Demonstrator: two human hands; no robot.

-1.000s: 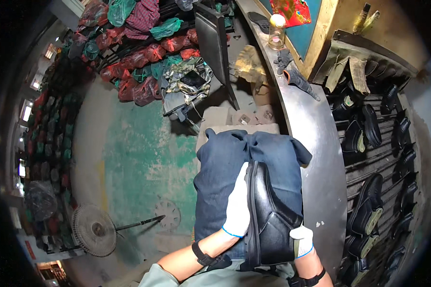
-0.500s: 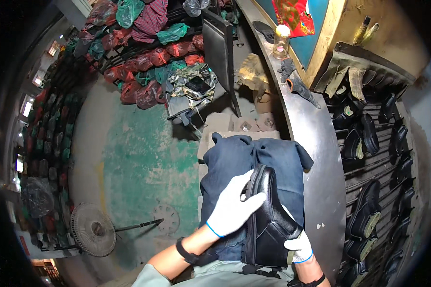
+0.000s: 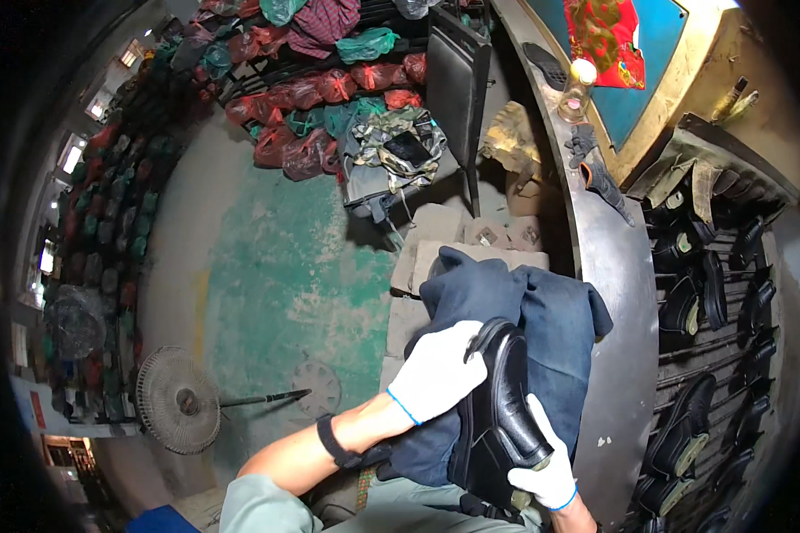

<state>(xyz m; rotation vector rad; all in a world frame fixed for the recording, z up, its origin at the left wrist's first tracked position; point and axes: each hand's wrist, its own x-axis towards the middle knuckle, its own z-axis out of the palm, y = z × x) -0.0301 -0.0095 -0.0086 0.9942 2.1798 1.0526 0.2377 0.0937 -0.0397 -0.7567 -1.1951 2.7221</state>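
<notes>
A black leather shoe (image 3: 517, 395) rests over my lap, toe pointing away from me and its thick sole turned to the left. My left hand (image 3: 436, 369), in a white glove with a blue cuff edge, is closed at the sole's rim beside the toe. Its fingertips are bent in there and partly hidden. My right hand (image 3: 551, 462), gloved the same way, grips the shoe near its opening, thumb on the near side and fingers along the right side. A pale greenish lining shows at the opening next to that thumb.
On my right runs a metal counter (image 3: 615, 355) with a dark glove (image 3: 604, 182), a jar (image 3: 575, 93) and a dark sole (image 3: 544, 67). Beyond it, a rack holds several black shoes (image 3: 684, 417). A fan (image 3: 180, 400) stands at left; a chair with clothing (image 3: 400, 147) stands ahead.
My left hand has gone from lying along the shoe's side, thumb over the upper, to bent fingers at the toe rim. My right hand now wraps further around the shoe. The view has shifted left.
</notes>
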